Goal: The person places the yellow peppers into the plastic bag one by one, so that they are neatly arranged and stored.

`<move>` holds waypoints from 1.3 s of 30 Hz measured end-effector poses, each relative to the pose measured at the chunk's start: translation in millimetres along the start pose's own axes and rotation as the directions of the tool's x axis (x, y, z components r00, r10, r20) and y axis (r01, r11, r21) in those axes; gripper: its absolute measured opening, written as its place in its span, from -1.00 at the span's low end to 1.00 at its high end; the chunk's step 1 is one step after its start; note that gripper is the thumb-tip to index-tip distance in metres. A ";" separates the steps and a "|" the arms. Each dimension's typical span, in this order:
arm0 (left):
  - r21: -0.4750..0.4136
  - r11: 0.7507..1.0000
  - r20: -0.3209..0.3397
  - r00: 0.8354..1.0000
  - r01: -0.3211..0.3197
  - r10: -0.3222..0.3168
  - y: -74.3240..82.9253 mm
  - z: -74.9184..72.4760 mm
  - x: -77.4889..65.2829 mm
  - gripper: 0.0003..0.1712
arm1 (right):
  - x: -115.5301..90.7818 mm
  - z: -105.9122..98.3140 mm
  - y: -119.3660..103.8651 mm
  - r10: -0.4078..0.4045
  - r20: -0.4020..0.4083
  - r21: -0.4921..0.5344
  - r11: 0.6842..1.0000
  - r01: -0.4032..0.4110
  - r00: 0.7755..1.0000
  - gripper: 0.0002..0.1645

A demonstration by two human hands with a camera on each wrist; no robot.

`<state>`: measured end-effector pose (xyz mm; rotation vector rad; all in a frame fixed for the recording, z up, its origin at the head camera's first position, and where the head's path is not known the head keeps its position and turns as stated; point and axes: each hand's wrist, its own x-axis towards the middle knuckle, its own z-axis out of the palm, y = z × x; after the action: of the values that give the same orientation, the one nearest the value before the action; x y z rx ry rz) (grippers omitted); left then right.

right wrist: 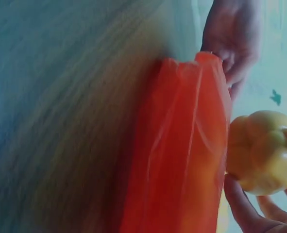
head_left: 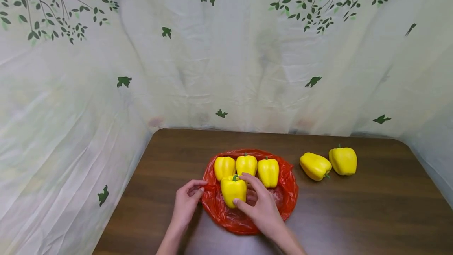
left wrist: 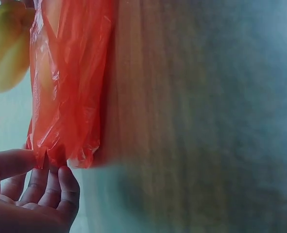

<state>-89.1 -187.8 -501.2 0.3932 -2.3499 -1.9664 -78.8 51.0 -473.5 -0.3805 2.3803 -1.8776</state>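
A red plastic bag [head_left: 226, 221] lies on the table with its mouth spread wide. Inside it, along the far side, sit three yellow bell peppers [head_left: 246, 165]. My right hand [head_left: 263, 207] grips another yellow bell pepper [head_left: 232, 192] by its side, above the bag's opening, stem up. In the right wrist view the held pepper [right wrist: 264, 145] is beside the bag's rim, between thumb and fingers. At the bag's left rim, my left hand [head_left: 186, 202] pinches the plastic; the left wrist view shows the thumb and fingers [left wrist: 68, 189] on the bag's edge.
Two more yellow bell peppers lie on the brown wooden table [head_left: 354, 215] right of the bag: one on its side [head_left: 315, 166], one upright [head_left: 342, 160]. A pale curtain [head_left: 240, 70] with leaf prints hangs behind the table's far edge.
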 end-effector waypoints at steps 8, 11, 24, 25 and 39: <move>0.004 1.000 0.004 1.000 -0.009 0.009 -5.6 -6.9 -2.5 -0.80 | 9.0 15.1 5.9 0.028 0.012 -0.130 0.991 -0.026 1.000 -0.34; 0.017 1.000 0.008 1.000 -0.002 0.002 -5.2 -8.6 -3.1 -0.81 | 11.7 21.2 7.3 0.065 0.009 -0.156 0.986 -0.063 0.998 -0.33; 0.011 1.000 -0.003 1.000 0.012 -0.012 -8.9 -11.6 -9.1 -0.81 | 19.6 42.9 15.6 0.113 -0.009 -0.291 0.950 -0.110 0.994 -0.27; 0.003 1.000 -0.004 1.000 0.013 -0.013 -9.3 -11.0 -9.2 -0.80 | 20.5 43.2 16.1 0.110 -0.013 -0.299 0.948 -0.109 0.994 -0.28; -0.019 1.000 -0.018 1.000 0.003 -0.003 -12.2 -7.0 -15.6 -0.82 | 19.7 43.1 15.5 0.148 0.007 -0.314 0.939 -0.138 0.989 -0.23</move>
<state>-70.7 -193.0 -509.9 0.4116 -2.3201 -1.9763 -90.6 8.8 -497.2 -0.2458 2.6093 -1.4246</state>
